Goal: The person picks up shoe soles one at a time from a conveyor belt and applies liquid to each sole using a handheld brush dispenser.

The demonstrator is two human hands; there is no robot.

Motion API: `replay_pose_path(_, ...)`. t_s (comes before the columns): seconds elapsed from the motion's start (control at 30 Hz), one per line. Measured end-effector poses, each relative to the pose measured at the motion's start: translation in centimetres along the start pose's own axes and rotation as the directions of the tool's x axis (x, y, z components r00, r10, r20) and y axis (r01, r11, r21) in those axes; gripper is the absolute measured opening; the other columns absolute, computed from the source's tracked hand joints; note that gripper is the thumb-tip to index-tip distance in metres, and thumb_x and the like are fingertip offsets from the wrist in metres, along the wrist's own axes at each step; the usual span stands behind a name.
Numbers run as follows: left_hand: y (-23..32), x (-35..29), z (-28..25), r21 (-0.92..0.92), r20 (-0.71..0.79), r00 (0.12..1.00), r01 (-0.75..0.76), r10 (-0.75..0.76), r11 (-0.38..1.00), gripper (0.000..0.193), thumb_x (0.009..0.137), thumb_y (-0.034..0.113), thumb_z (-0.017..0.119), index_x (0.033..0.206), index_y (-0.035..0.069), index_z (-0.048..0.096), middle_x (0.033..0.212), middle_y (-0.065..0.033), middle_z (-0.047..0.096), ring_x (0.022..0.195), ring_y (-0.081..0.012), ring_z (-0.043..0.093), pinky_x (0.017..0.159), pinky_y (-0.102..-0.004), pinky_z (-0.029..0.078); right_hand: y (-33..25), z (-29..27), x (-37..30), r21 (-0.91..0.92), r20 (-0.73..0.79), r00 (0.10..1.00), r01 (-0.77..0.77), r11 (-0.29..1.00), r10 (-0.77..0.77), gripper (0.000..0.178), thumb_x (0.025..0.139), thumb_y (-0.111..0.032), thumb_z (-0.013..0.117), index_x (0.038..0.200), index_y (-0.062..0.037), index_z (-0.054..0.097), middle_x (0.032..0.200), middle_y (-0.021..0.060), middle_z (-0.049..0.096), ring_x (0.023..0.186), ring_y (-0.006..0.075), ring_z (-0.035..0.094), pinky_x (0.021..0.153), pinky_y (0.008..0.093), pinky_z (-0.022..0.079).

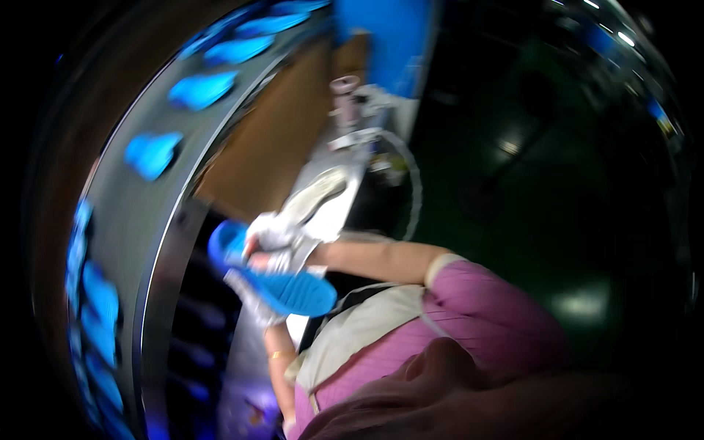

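A blue shoe sole (304, 295) with a ribbed surface lies slantwise between my hands, low in front of my apron. My left hand (253, 297), in a white glove, grips the sole's edge from the left. Across its middle lies my right hand (282, 242), also white-gloved, with bare fingertips closed on the blue piece. Motion blur smears the finer detail of the fingers. Just beyond the right hand, an off-white shoe sole (319, 194) rests on a bright narrow worktable (356, 180).
A curved conveyor belt (139, 227) on the left carries several blue pieces (202, 89). Brown cardboard (271, 139) stands between belt and worktable. Farther back are a pinkish spool-like object (345, 103), a pale hose (416, 187) and a blue panel (385, 44). A green floor (528, 198) extends rightward.
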State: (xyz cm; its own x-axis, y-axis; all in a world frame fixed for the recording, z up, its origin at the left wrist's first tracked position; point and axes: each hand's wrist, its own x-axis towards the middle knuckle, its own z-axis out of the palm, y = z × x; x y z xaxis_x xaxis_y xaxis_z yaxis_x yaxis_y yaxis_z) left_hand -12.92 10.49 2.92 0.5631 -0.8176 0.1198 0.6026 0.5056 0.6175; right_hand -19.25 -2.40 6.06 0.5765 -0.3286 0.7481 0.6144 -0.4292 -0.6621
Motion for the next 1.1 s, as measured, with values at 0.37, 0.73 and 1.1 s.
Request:
replay_pose_path(0.37, -1.0, -0.1, -0.6, -0.163, -0.047, 0.994, 0.086, -0.095, 0.983, 0.083, 0.084, 0.07, 0.036, 0.139, 0.008, 0.033, 0.13, -0.0134, 0.046, 0.116, -0.0276, 0.047, 0.105, -0.0405, 0.031, -3.9, -1.4, -2.8, -0.047, 0.082, 0.967, -0.238, 0.97, 0.241, 0.018, 0.066, -0.006, 0.071, 0.079, -0.0085, 0.059, 0.08, 0.0064, 0.059, 0.079, 0.0219, 0.057, 0.071, 0.0329, 0.045)
replay_pose_path(0.73, 0.8, 0.7, -0.4, -0.093, -0.073, 0.997, 0.01, -0.017, 0.996, 0.097, 0.078, 0.077, 0.033, 0.137, 0.0, 0.031, 0.13, -0.021, 0.044, 0.117, -0.0322, 0.046, 0.105, -0.0448, 0.032, -4.9, -0.7, -3.9, 0.057, 0.161, 0.985, -0.075, 0.996, 0.065, 0.012, 0.07, -0.004, 0.069, 0.08, -0.0067, 0.064, 0.077, 0.0084, 0.062, 0.074, 0.0207, 0.061, 0.066, 0.0313, 0.048)
replay_pose_path(1.1, 3.9, 1.8, -5.0, -0.213, 0.227, 0.971, 0.129, -0.08, 0.969, 0.104, 0.077, 0.073, 0.044, 0.141, -0.006, 0.019, 0.142, -0.0233, 0.032, 0.131, -0.0398, 0.03, 0.108, -0.053, 0.023, -1.8, 0.0, -4.6, 0.208, 0.281, 0.923, -0.326, 0.922, 0.263, 0.004, 0.074, -0.007, 0.067, 0.077, -0.007, 0.064, 0.074, 0.0058, 0.063, 0.064, 0.0156, 0.06, 0.061, 0.0288, 0.049)
